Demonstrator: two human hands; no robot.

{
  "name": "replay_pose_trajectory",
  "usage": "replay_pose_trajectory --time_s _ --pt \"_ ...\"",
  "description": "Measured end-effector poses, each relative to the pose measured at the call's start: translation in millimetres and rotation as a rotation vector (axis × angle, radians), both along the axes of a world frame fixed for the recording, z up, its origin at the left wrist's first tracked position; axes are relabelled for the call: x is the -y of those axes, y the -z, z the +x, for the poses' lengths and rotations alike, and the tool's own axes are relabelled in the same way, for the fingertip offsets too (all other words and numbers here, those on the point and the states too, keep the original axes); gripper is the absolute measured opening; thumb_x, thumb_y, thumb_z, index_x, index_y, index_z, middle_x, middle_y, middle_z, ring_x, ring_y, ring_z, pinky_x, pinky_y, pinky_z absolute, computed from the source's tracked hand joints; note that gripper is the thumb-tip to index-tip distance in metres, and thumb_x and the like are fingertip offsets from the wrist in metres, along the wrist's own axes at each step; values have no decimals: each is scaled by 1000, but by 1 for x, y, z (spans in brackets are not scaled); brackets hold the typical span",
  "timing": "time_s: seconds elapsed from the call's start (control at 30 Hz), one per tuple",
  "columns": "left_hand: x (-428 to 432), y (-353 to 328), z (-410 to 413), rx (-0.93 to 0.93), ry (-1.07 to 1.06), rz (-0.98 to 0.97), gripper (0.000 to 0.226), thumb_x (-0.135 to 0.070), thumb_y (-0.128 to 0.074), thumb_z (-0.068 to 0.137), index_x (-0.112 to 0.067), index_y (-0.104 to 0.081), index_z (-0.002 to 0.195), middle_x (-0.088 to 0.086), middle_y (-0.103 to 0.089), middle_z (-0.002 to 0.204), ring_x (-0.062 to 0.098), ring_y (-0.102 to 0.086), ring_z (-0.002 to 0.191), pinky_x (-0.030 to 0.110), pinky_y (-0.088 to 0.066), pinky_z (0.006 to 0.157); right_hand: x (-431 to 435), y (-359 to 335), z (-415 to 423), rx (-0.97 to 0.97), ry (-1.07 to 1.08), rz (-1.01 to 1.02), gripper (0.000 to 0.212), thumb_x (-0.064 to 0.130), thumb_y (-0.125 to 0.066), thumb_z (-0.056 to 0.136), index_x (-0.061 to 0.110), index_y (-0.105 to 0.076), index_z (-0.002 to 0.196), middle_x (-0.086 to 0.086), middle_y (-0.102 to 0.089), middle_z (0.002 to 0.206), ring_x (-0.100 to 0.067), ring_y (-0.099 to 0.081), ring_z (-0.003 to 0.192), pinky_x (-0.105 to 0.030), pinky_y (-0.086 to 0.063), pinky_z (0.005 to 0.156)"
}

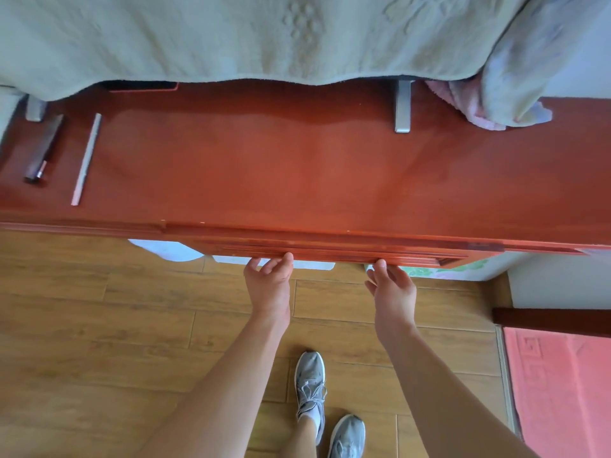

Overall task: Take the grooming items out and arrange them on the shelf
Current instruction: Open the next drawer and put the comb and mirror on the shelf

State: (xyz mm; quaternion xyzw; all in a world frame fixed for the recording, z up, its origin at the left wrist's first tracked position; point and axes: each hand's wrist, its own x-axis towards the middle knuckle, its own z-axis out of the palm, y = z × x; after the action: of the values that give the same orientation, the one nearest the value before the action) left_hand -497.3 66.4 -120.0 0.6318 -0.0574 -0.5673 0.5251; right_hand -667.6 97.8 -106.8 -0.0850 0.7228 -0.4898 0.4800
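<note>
While your left hand (269,276) and right hand (390,282) hook curled fingers under the drawer front (330,251), two slim grooming items (86,158) lie on the shelf (297,166); the drawer's contents stay hidden.

1. Reddish-brown wooden shelf (297,166), glossy, its top bare across the middle
2. Dark slim tube with a metal tip (44,149), lying flat near the shelf's left end
3. Silver nail file (86,159), flat, just right of the tube, roughly parallel to it
</note>
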Motion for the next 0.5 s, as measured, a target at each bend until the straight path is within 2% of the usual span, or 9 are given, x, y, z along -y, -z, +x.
replay_pose_trajectory --time_s 0.23,0.4,0.5 --pt "-40 1 5 7 -14 -9 62 1 -71 86 -7 -31 133 7 -63 99 18 -65 94 45 -40 112 -39 -1 7 138 89 -40 13 18 -60 95 13 -60 83 2 -61 80 -13 -60 85 -31 -52 85" --pt "-78 2 12 -12 -31 -23 61 5 -69 86 -7 -31 132 6 -61 90 19 -64 88 46 -40 112 -79 3 11 166 92 -31 11 18 -60 95 9 -61 91 0 -63 84 -13 -62 86 -29 -51 82" --pt "-105 4 15 -11 -10 -24 58 5 -68 87 -7 -31 131 -1 -62 77 14 -64 82 47 -39 113 -106 4 15 169 90 -30 11 17 -60 95 7 -60 92 -1 -62 83 -12 -62 84 -30 -51 82"
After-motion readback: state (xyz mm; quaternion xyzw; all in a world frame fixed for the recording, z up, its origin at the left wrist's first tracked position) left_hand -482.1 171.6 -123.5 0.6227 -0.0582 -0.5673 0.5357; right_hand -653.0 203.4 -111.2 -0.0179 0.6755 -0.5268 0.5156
